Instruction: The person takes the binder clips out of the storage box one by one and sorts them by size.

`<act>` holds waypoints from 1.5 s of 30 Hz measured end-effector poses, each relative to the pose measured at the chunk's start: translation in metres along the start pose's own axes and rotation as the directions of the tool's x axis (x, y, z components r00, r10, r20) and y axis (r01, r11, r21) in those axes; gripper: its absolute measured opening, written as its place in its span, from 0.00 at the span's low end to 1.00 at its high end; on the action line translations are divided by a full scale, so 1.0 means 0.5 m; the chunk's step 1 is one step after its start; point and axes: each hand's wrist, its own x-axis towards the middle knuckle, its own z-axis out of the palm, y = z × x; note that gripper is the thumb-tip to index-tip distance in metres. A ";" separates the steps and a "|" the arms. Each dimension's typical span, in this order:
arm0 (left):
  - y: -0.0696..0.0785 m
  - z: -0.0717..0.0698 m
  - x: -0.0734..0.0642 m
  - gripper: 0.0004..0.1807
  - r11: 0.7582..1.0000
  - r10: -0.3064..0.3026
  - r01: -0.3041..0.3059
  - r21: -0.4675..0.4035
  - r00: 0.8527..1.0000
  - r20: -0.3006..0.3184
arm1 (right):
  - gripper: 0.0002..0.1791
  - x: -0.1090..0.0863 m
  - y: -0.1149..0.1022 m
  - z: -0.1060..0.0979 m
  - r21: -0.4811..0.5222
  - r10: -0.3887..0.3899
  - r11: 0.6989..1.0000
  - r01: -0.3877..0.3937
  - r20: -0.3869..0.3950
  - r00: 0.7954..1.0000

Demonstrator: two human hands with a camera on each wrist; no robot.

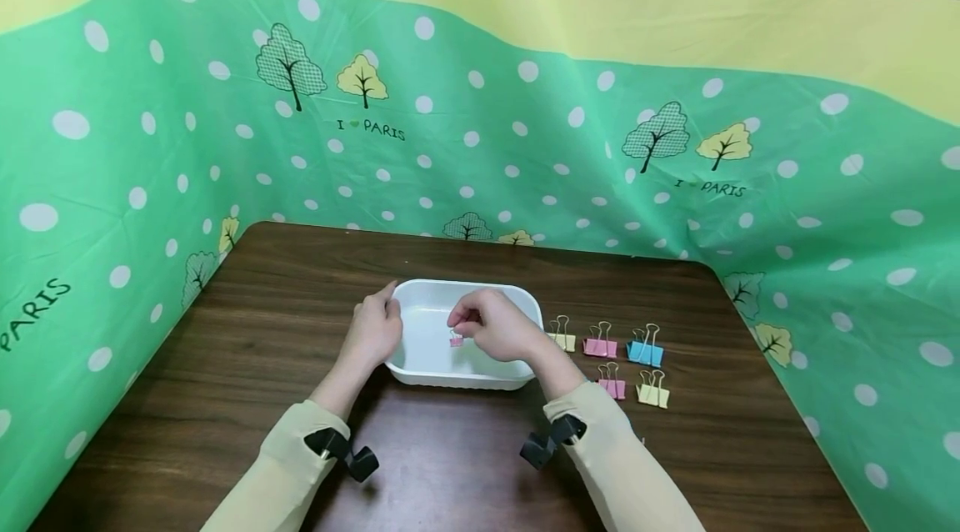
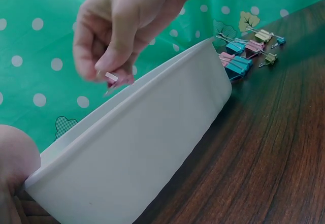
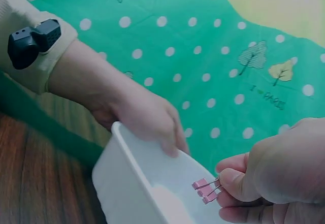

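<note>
A small pink binder clip (image 1: 456, 340) hangs from my right hand (image 1: 495, 325), thumb and fingers pinching its wire handles. Seen from the right wrist, the clip (image 3: 205, 190) points down over the inside of the white plastic tub (image 3: 133, 173). My left hand (image 1: 377, 330) grips that tub (image 1: 465, 379) at its left end. In the left wrist view the thumb (image 2: 18, 155) lies over the rim, with fingers below it outside the wall.
Right of the tub, binder clips stand on the dark wooden table (image 1: 247, 365): a blue one (image 1: 646, 353), pink ones (image 1: 600, 348) and yellow ones (image 1: 652, 395). My right forearm hides part of that group. A green dotted curtain (image 1: 465, 140) hangs behind the table.
</note>
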 end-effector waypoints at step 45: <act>0.000 0.000 0.000 0.28 1.000 -0.025 0.025 0.012 1.000 0.012 | 0.12 -0.327 0.132 -0.191 -0.064 0.187 0.977 -0.205 -0.215 0.959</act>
